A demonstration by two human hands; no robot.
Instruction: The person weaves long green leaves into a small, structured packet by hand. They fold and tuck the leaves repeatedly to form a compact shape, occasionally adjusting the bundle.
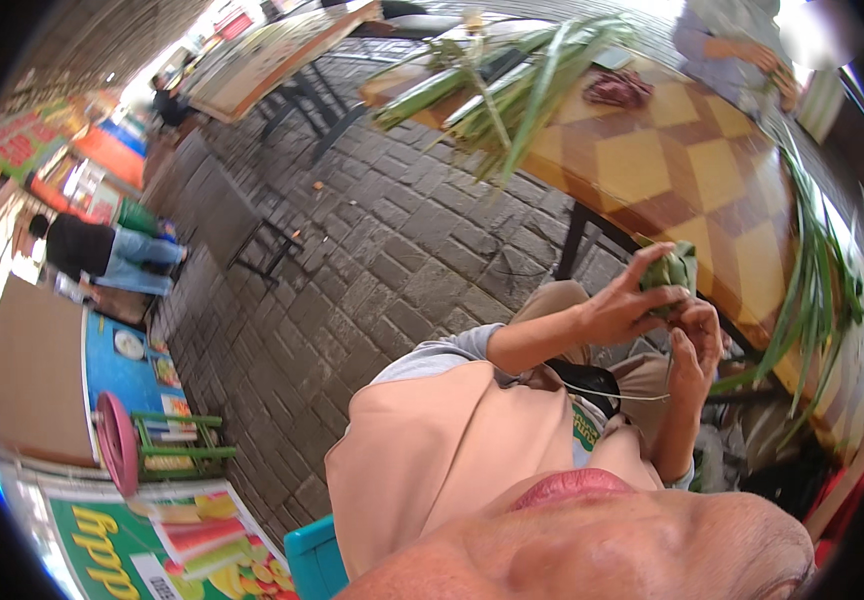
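Note:
Over my lap, beside the table's near edge, I hold a small green woven leaf pouch (674, 268). My left hand (624, 308) grips it from the left, with the forefinger over its top and the other fingers along its side. Just below, my right hand (695, 348) is closed, its curled fingertips at the pouch's lower edge. The weave's detail is too small to make out. Long green leaf strips (810, 270) drape over the table to the right of my hands, some hanging past the edge. A thin pale strand (617, 394) crosses my lap near my right wrist.
The checkered yellow-brown table (632, 155) carries a heap of long leaves (512, 95) and a dark red bundle (618, 88). Across it, another person's hands (752, 55) handle leaves. A black chair (222, 205), green stool (182, 445) and another table (272, 60) stand leftward on paving.

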